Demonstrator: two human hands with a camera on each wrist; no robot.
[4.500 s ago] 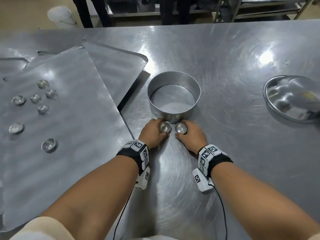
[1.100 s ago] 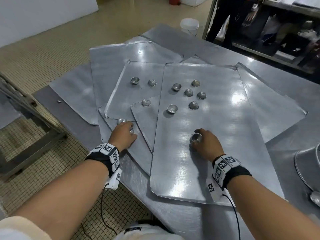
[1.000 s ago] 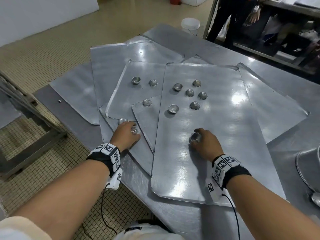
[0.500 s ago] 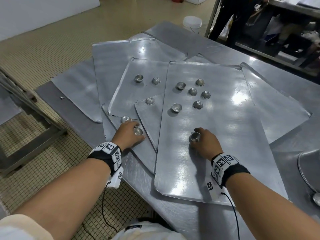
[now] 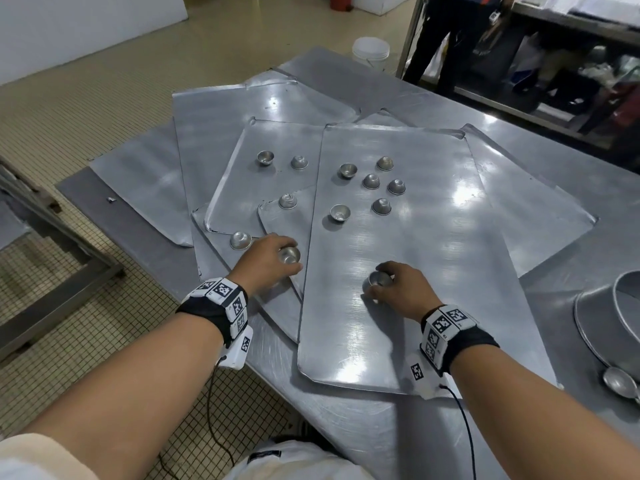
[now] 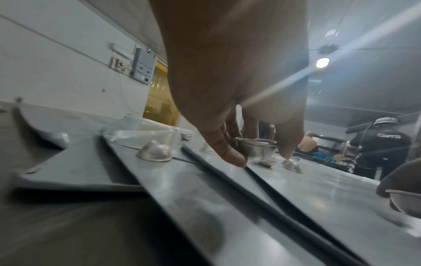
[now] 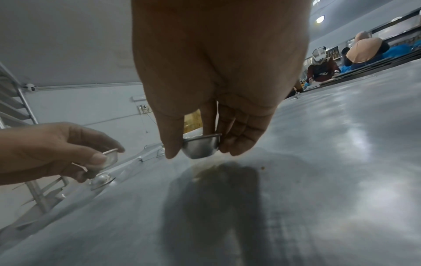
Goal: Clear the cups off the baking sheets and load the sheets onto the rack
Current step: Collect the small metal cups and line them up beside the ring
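Several flat metal baking sheets overlap on the steel table; the top sheet [image 5: 433, 271] lies in the middle. My right hand [image 5: 381, 282] pinches a small metal cup [image 5: 379, 279] just above that sheet; in the right wrist view the cup [image 7: 200, 146] hangs between thumb and fingers. My left hand [image 5: 282, 258] grips another cup [image 5: 289, 255] over the lower left sheets, seen in the left wrist view as a cup [image 6: 256, 148] held upright. An upturned cup [image 5: 240, 240] lies left of it. Several more cups [image 5: 372, 181] stand further back.
A round metal ring pan [image 5: 620, 306] and a loose cup [image 5: 620, 382] are at the table's right edge. A metal rack frame [image 5: 52, 230] stands on the tiled floor to the left. A white bucket [image 5: 370, 53] and a standing person [image 5: 446, 36] are beyond the table.
After the head turned from the ring pan to the sheets, both hands closed on cups. In the last second the left hand lifted its cup slightly right; the right hand hardly moved.
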